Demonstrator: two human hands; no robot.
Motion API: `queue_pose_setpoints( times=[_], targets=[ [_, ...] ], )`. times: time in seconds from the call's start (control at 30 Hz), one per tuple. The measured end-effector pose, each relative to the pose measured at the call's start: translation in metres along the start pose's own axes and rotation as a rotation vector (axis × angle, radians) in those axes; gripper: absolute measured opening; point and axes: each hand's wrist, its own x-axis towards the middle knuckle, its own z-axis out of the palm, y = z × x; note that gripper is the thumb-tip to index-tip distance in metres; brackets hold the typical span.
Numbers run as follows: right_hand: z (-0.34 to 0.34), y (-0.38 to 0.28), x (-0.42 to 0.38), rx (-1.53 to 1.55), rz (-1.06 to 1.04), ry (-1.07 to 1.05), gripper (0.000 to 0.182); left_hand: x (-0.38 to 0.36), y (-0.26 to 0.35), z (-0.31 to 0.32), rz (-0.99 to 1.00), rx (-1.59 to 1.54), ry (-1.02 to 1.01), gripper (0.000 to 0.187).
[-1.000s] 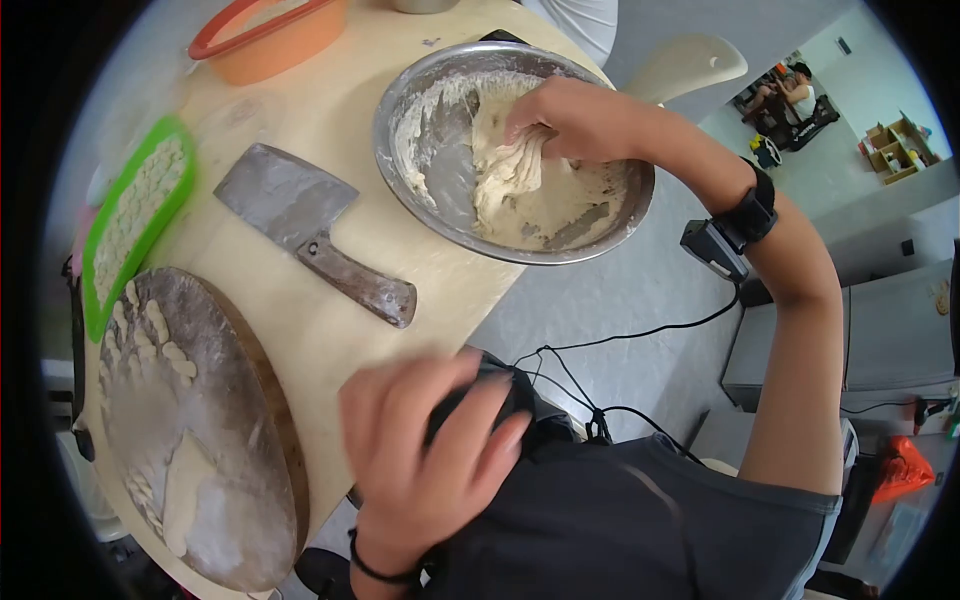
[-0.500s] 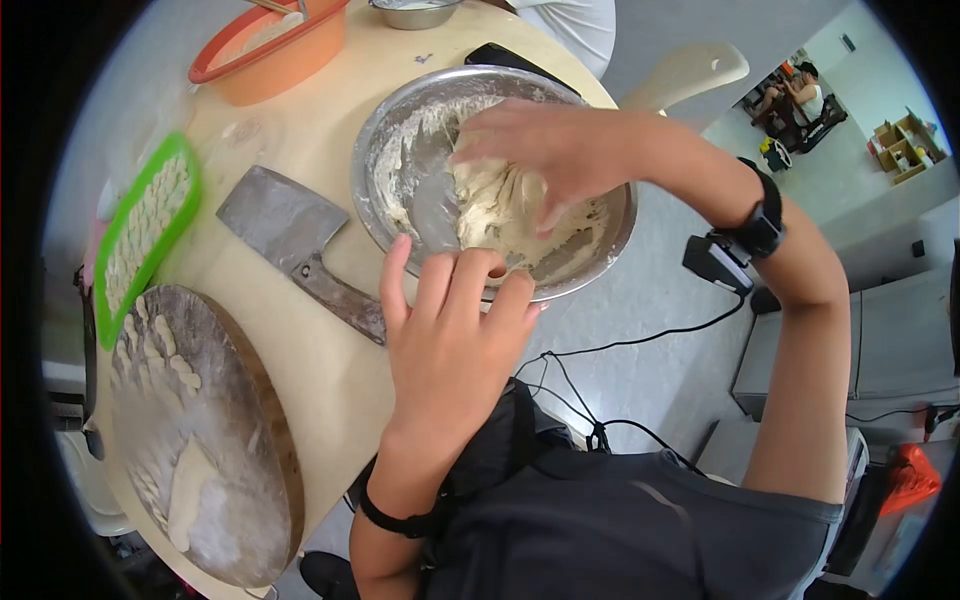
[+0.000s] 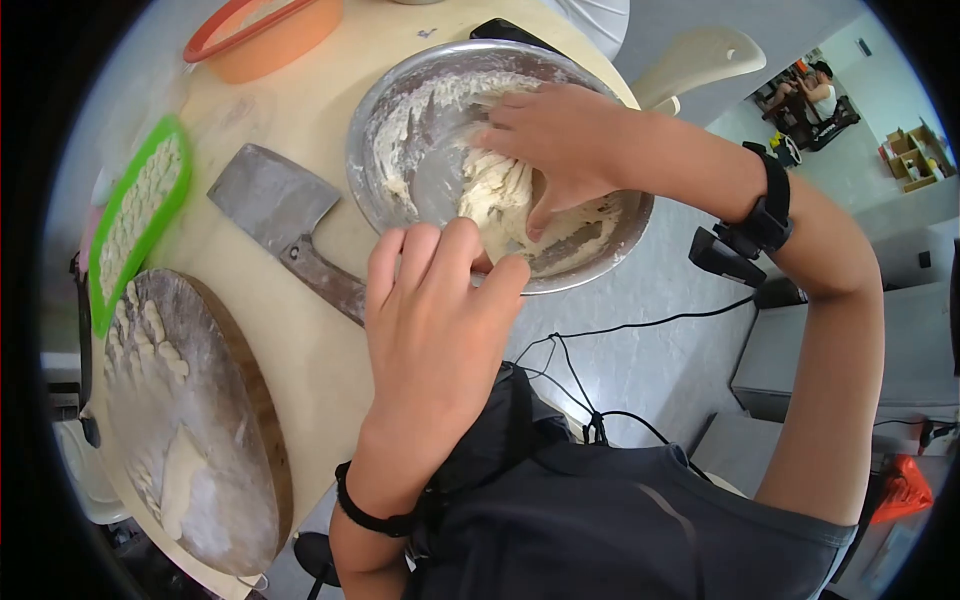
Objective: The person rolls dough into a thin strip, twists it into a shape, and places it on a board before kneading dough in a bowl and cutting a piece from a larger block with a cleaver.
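Note:
The metal bowl [image 3: 372,180] holds a sticky pale dough [image 3: 494,192], with floury residue smeared up its inner wall. My right hand [image 3: 565,140] reaches into it from the right, its fingers bent over the dough's far side and its thumb on the near side. Some of its fingertips are hidden or blurred. At the near rim, my left hand [image 3: 435,310] is closed with curled fingers on the bowl's edge; the part of the rim under them is hidden. A cleaver [image 3: 275,200] lies flat on the table, left of the bowl.
A round wooden board [image 3: 215,420] carries floured dough pieces. Beside it are a green tray [image 3: 180,190] of small dough pieces and an orange basin [image 3: 275,52] farther back. A pale handle [image 3: 705,62] sticks out behind the bowl. Another person [image 3: 820,95] sits far right.
My left hand's fingers, stretched out before, are now curled at the bowl's rim. My right hand has turned and closed in on the dough, which looks more gathered. The view has shifted slightly.

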Motion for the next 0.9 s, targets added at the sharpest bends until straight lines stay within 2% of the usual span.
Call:
queue_pose_setpoints(
  times=[0.1, 0.17, 0.2, 0.27, 0.3, 0.37, 0.4, 0.43, 0.63, 0.73, 0.83, 0.9],
  targets=[
    [0.004, -0.002, -0.001, 0.02, 0.032, 0.055, 0.092, -0.001, 0.0, -0.001, -0.016, -0.046, -0.025, 0.028],
    [-0.011, -0.014, -0.005, 0.009, 0.106, -0.093, 0.089, -0.001, -0.002, 0.001, -0.006, -0.063, -0.029, 0.028],
    [-0.019, -0.019, -0.004, 0.004, 0.14, -0.167, 0.088, -0.001, -0.006, 0.001, 0.01, -0.059, -0.022, 0.021],
    [-0.02, -0.009, -0.007, -0.126, -0.117, 0.097, 0.077, -0.002, -0.012, 0.003, 0.039, -0.064, -0.019, 0.009],
    [-0.019, -0.004, -0.008, -0.186, -0.245, 0.226, 0.074, -0.001, -0.013, 0.003, 0.039, -0.067, -0.016, 0.015],
    [-0.021, 0.01, 0.0, -0.165, -0.325, 0.292, 0.074, 0.001, -0.011, 0.002, 0.041, -0.095, -0.021, 0.029],
    [-0.023, 0.016, 0.002, -0.159, -0.364, 0.327, 0.074, 0.0, -0.01, 0.002, 0.044, -0.093, -0.027, 0.029],
    [-0.025, 0.02, 0.004, -0.213, -0.374, 0.247, 0.077, 0.0, -0.011, 0.002, 0.048, -0.085, -0.031, 0.029],
    [0.02, 0.043, 0.008, -0.334, -0.332, 0.409, 0.077, -0.001, -0.014, -0.001, 0.03, -0.099, -0.035, 0.031],
    [0.016, 0.038, 0.002, -0.356, -0.274, 0.364, 0.079, 0.001, -0.011, -0.002, 0.018, -0.093, -0.054, 0.032],
    [0.017, 0.031, -0.008, -0.321, -0.13, 0.341, 0.081, 0.0, -0.01, -0.001, 0.014, -0.081, -0.063, 0.032],
    [0.027, 0.031, -0.011, -0.353, -0.133, 0.411, 0.08, 0.002, -0.01, -0.001, 0.015, -0.055, -0.047, 0.027]
  ],
)
